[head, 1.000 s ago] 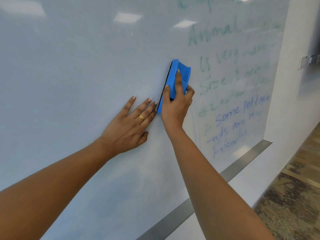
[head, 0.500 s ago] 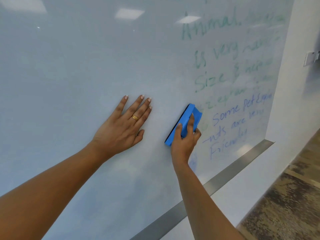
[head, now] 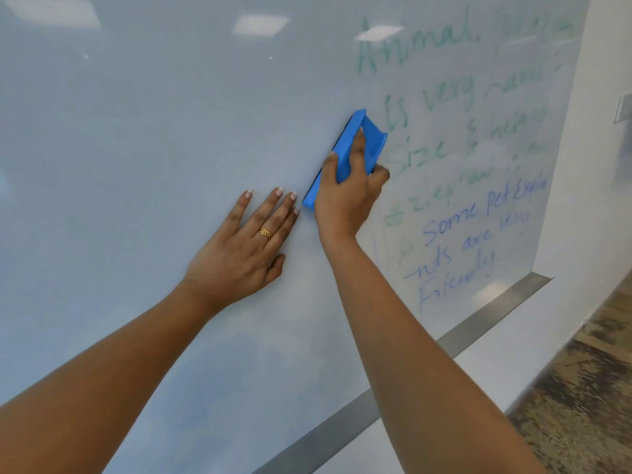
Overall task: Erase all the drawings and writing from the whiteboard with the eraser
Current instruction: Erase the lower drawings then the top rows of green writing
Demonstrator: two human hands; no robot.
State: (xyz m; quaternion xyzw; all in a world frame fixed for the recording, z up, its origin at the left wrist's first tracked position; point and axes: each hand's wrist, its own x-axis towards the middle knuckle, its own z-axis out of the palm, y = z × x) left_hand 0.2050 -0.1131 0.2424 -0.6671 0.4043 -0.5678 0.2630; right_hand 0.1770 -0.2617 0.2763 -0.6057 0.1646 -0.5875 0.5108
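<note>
A large whiteboard (head: 143, 138) fills most of the view. My right hand (head: 347, 196) grips a blue eraser (head: 372, 142) and presses it against the board, just left of the writing. Smudged green writing (head: 441, 94) covers the upper right part of the board, and blue writing (head: 465, 244) sits below it. My left hand (head: 242, 251), with a gold ring, lies flat on the wiped part of the board, fingers spread, its fingertips close to the eraser's lower end.
A metal strip (head: 478, 326) runs along the board's bottom edge. A white wall (head: 595, 206) stands to the right with a switch plate (head: 623, 107). Patterned carpet (head: 581, 398) covers the floor at the lower right.
My right hand carried the eraser down the board half a second ago, and it is now back up beside the green writing. The left hand stays flat on the board.
</note>
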